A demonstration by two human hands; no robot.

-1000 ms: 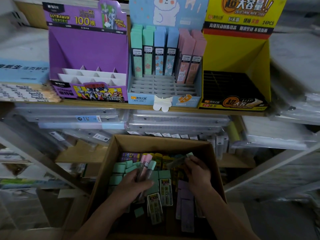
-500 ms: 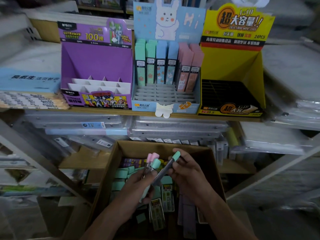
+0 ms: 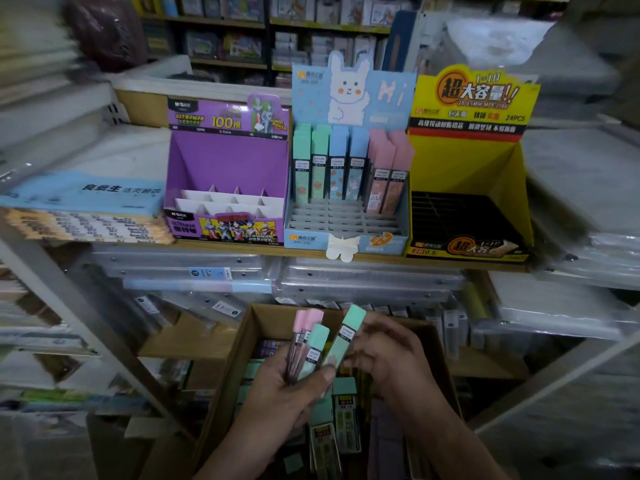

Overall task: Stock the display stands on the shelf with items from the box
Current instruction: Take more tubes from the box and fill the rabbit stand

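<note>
Near us, above the open cardboard box (image 3: pixel 273 322), our left hand (image 3: pixel 284 396) grips a fan of pink and green cases (image 3: pixel 308 341). Our right hand (image 3: pixel 391 355) pinches another green case (image 3: pixel 348 336) beside them. Farther off, the shelf (image 3: pixel 381 258) carries a purple stand (image 3: pixel 228 161) at left, a part-filled blue stand (image 3: pixel 346 216), and a yellow stand (image 3: pixel 464 161) at right.

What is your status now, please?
Left hand grips pink and green cases over the box. Right hand pinches one green case. Blue stand half filled, nothing in the way.
</note>
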